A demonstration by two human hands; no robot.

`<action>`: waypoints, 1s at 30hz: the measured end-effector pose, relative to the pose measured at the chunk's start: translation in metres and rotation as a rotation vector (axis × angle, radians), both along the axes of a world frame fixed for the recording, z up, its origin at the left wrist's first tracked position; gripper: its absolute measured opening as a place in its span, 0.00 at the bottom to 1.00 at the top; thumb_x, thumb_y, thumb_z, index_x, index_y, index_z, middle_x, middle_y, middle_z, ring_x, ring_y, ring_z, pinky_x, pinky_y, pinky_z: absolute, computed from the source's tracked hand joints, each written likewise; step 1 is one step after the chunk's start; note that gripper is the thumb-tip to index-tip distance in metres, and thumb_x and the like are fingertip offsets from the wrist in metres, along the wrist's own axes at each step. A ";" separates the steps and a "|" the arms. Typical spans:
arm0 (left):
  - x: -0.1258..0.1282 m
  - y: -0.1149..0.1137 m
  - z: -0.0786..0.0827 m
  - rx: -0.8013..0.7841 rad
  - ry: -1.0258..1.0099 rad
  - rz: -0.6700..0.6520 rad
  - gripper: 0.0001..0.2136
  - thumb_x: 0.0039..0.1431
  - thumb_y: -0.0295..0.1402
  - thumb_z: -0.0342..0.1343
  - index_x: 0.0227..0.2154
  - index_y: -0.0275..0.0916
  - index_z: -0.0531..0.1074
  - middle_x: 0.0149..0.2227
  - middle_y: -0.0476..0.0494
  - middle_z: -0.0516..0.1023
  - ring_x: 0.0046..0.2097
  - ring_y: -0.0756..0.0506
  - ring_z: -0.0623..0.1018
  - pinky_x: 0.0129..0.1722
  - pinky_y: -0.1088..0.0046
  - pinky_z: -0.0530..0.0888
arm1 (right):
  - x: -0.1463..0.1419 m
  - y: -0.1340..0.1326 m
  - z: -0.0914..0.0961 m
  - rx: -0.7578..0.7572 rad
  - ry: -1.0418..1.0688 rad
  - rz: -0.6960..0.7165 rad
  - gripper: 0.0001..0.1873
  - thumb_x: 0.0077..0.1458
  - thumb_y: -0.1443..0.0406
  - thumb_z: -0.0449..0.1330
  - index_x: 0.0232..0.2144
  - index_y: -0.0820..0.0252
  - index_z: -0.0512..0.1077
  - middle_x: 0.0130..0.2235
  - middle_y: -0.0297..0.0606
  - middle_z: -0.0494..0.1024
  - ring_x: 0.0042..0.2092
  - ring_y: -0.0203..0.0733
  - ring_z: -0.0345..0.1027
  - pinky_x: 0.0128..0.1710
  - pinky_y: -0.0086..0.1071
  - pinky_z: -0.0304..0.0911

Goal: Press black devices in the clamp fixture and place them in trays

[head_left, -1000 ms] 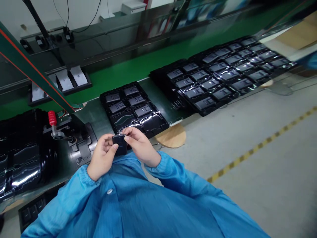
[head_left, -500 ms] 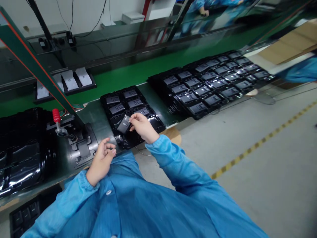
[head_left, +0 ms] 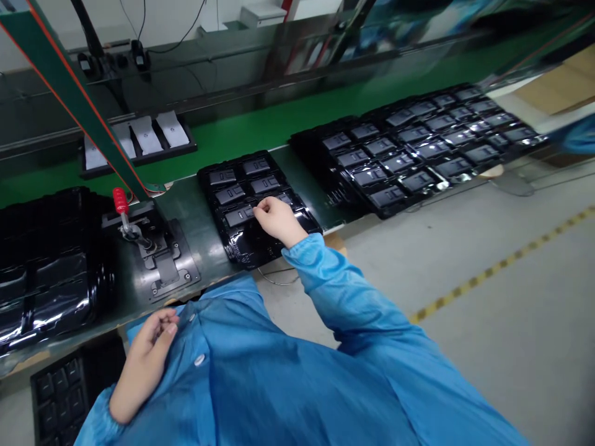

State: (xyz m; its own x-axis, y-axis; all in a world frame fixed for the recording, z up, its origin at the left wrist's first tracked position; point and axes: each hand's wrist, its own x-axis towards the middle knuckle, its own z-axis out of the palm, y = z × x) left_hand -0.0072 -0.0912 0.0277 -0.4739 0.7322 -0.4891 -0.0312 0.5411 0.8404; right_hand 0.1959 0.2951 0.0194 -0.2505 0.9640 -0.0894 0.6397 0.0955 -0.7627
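Note:
My right hand [head_left: 277, 221] reaches over a black moulded tray [head_left: 246, 249] on the bench edge. Its curled fingertips rest on a small black rectangular part [head_left: 238, 215] that lies in a middle pocket of the tray. Several like parts fill the pockets behind it, and the nearest pockets show bare glossy plastic. My left hand [head_left: 147, 352] hangs low against my blue coat, below the bench edge, fingers loosely bent with nothing in them. It is nearest to a metal fixture plate [head_left: 163, 263] with a red-handled clamp [head_left: 119, 201].
A large black tray [head_left: 418, 148] full of the same parts lies to the right. Glossy black trays [head_left: 41, 272] are stacked at the left, another [head_left: 56, 390] under the bench. A green conveyor belt [head_left: 260, 130] carries a tray of white pieces [head_left: 139, 139]. A slanted green post [head_left: 69, 93] crosses the upper left.
My right hand carried the black part from in front of my chest out to the tray and set it into a pocket. My left hand let go and dropped toward my lap.

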 end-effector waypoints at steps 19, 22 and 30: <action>-0.153 -0.051 0.120 -0.278 1.028 0.155 0.15 0.68 0.47 0.55 0.42 0.42 0.79 0.42 0.43 0.84 0.43 0.39 0.81 0.46 0.65 0.73 | -0.040 -0.231 -0.052 -0.074 0.220 1.037 0.11 0.70 0.62 0.55 0.36 0.56 0.75 0.36 0.40 0.80 0.39 0.45 0.75 0.40 0.37 0.68; -0.191 -0.078 0.121 -0.407 1.039 0.289 0.15 0.67 0.47 0.55 0.41 0.42 0.79 0.37 0.44 0.84 0.39 0.40 0.81 0.41 0.67 0.73 | -0.047 -0.227 -0.058 -0.089 0.110 1.062 0.14 0.71 0.62 0.52 0.36 0.57 0.75 0.37 0.42 0.80 0.40 0.46 0.76 0.42 0.39 0.69; -0.245 -0.090 0.114 -0.553 1.037 0.298 0.14 0.63 0.47 0.57 0.38 0.43 0.80 0.38 0.43 0.86 0.39 0.39 0.82 0.40 0.65 0.73 | -0.072 -0.253 -0.017 0.061 0.198 1.368 0.14 0.74 0.64 0.50 0.37 0.58 0.73 0.37 0.40 0.78 0.39 0.43 0.74 0.40 0.35 0.68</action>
State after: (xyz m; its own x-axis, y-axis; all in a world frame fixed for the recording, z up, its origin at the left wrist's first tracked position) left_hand -0.2525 -0.1810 0.1422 -0.9403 0.3401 0.0108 0.3355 0.9212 0.1974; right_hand 0.1238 0.0418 0.0021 -0.9943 -0.0557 0.0915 -0.1067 0.5894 -0.8007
